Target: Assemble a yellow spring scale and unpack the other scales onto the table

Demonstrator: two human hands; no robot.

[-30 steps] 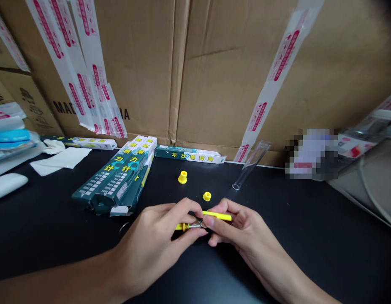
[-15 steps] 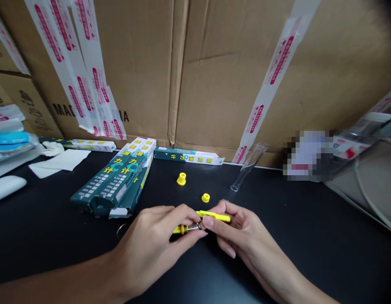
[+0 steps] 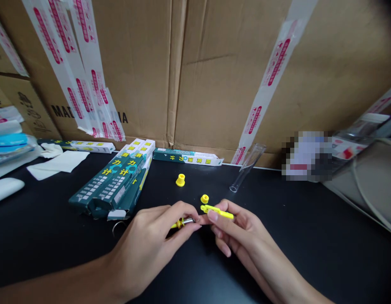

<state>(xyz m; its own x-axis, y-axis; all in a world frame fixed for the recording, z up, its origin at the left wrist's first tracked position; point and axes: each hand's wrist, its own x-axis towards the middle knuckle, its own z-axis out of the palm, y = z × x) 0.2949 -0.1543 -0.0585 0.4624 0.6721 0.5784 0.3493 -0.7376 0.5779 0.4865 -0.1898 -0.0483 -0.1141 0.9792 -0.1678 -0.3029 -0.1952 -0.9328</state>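
Pinched in my left hand (image 3: 157,236) is a thin yellow rod (image 3: 179,223) with a silver metal end, most of it hidden by my fingers. A curved metal hook (image 3: 117,227) shows just left of that hand. My right hand (image 3: 235,230) grips a flat yellow plastic piece (image 3: 221,212) between thumb and fingers, its small holed end pointing left. The fingertips of both hands nearly meet over the black tabletop. Beyond them stand a flared yellow cap (image 3: 180,180) and a smaller yellow cap (image 3: 205,198). A clear tube (image 3: 246,169) lies to the right.
Green and white spring-scale boxes (image 3: 116,177) lie at left, another box (image 3: 185,156) along the back. A large taped cardboard box (image 3: 145,76) walls off the far side. White paper (image 3: 61,164) is at left; a clear jar (image 3: 357,135) and a cable (image 3: 363,190) are at right.
The yellow plastic piece has shifted slightly right, away from the rod's metal end, and its holed tip now shows. Both hands keep their hold.
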